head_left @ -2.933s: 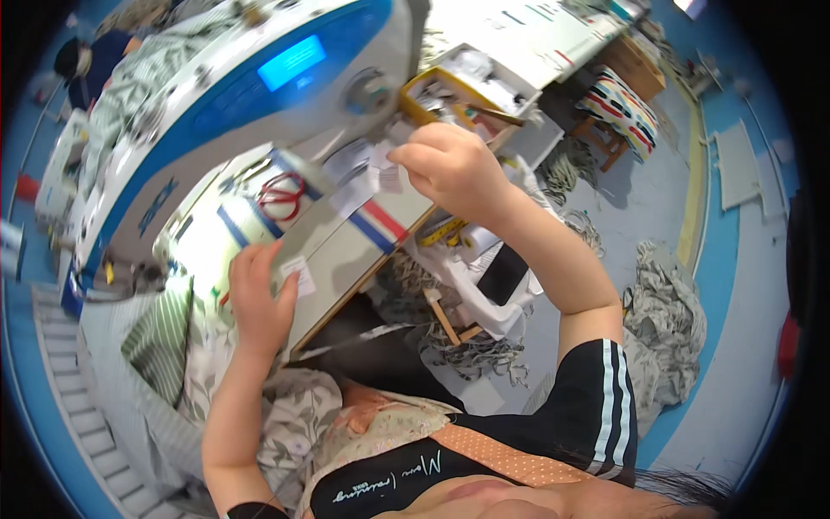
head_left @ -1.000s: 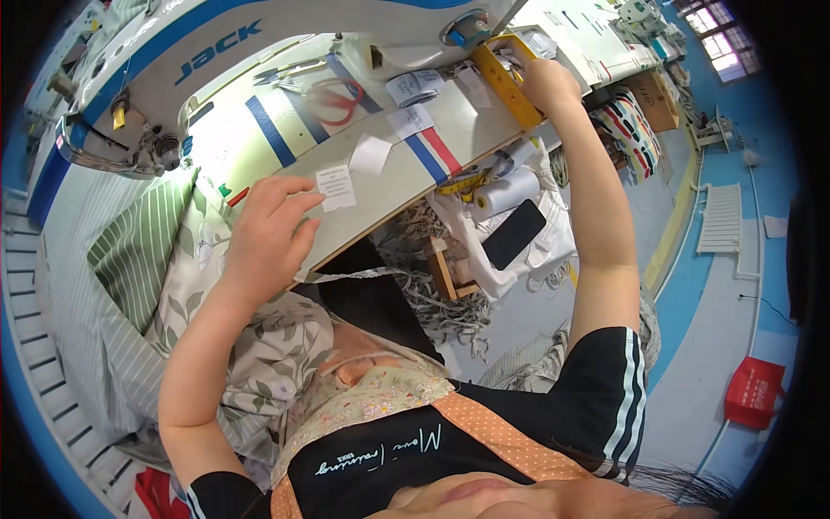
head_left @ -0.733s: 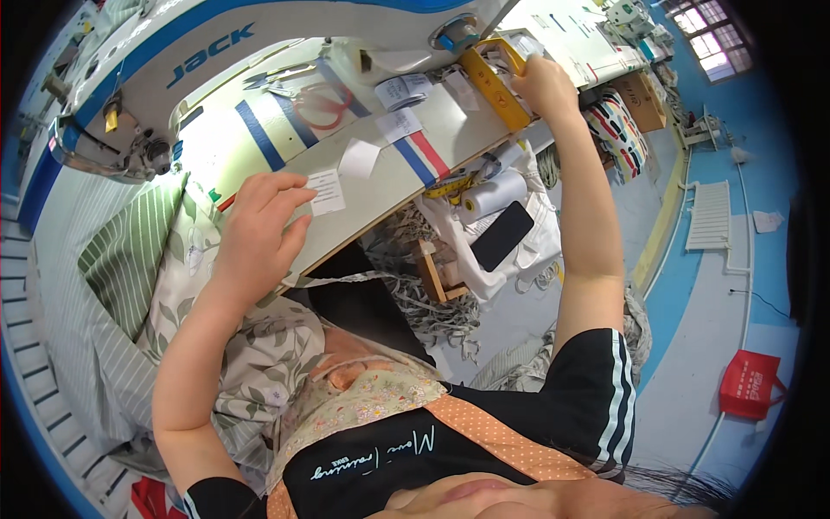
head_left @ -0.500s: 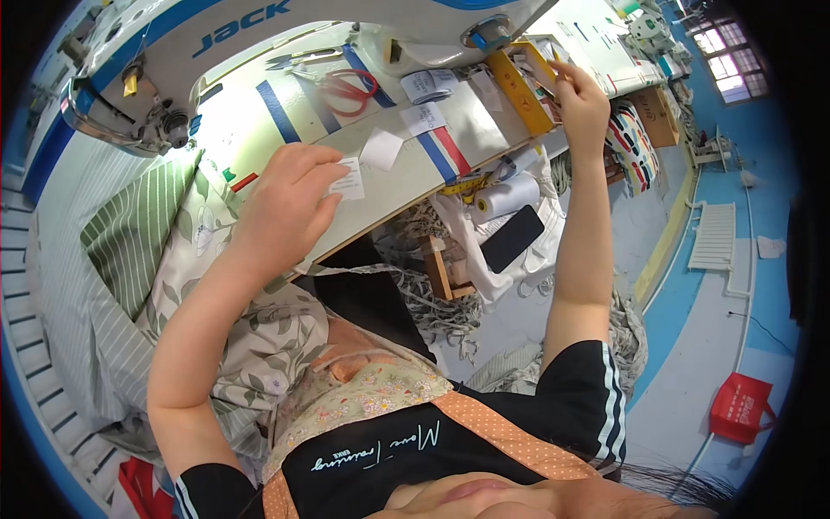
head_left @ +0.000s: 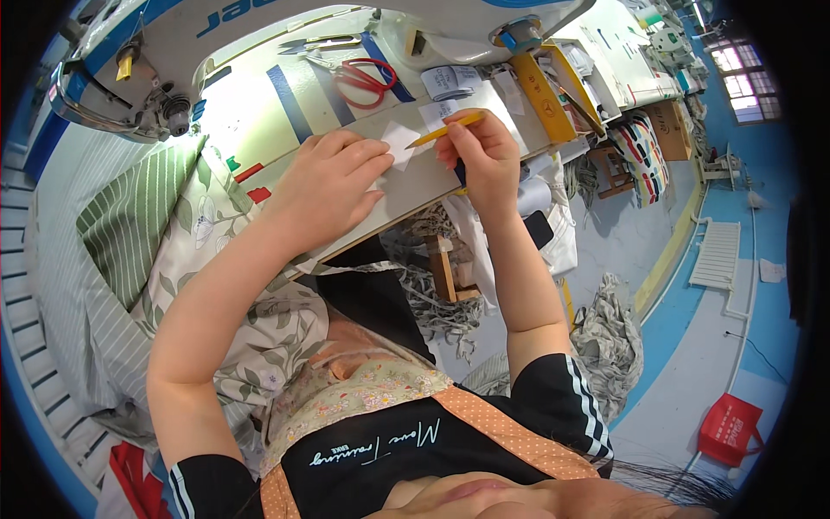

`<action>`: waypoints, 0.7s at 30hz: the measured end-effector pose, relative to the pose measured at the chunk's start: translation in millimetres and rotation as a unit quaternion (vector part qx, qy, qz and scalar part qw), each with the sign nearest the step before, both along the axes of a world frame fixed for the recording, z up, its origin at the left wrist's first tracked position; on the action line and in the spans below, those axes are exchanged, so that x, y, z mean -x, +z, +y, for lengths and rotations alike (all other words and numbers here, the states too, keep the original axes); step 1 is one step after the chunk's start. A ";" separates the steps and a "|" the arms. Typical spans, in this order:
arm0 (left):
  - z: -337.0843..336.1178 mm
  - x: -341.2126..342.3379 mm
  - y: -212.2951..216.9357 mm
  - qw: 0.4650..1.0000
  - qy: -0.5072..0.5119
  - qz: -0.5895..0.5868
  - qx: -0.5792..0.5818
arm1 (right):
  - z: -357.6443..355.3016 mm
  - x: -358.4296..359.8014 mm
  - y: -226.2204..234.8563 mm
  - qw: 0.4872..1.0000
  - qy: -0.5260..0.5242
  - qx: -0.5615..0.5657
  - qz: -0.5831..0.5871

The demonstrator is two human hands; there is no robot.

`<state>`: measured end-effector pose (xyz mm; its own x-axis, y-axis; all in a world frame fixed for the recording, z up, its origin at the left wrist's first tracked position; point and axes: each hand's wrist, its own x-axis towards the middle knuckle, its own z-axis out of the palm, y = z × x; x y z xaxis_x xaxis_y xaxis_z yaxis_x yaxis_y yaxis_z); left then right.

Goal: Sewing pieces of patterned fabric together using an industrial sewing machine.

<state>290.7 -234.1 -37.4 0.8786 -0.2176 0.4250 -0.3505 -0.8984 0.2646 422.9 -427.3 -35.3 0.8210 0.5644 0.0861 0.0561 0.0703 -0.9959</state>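
My right hand point(head_left: 482, 160) grips a yellow pencil point(head_left: 430, 136) between thumb and fingers. The pencil's dark tip points left, at a small white paper slip point(head_left: 399, 144) on the sewing table point(head_left: 406, 192); whether it touches cannot be told. My left hand point(head_left: 324, 192) lies on the table beside the slip, fingers stretched toward it and thumb apart. A bit of white label shows at its fingertips, mostly hidden beneath them. Behind my right hand lies a printed white label point(head_left: 437, 111), partly covered. Patterned leaf fabric point(head_left: 201, 216) hangs over the table edge by my left forearm.
Red-handled scissors point(head_left: 363, 84) and thread snips point(head_left: 320, 43) lie further back. A rolled label bundle point(head_left: 451, 81) sits near a yellow box point(head_left: 543, 99). The sewing machine head point(head_left: 130, 95) overhangs the left side. Below the table are a phone point(head_left: 539, 230) and fabric scraps point(head_left: 605, 337).
My right hand has moved left from the yellow box to the paper slip, bringing the pencil. My left hand has shifted slightly right and down over the label that it held.
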 end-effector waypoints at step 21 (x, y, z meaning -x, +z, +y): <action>1.2 -4.2 1.0 0.997 0.013 0.001 0.071 | -5.1 -9.4 -1.4 0.983 -0.113 -0.026 -0.142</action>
<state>294.9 -232.8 -36.4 0.8838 -0.1331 0.4486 -0.3275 -0.8608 0.3897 432.3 -432.4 -36.7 0.8640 0.3586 0.3535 0.3512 0.0739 -0.9334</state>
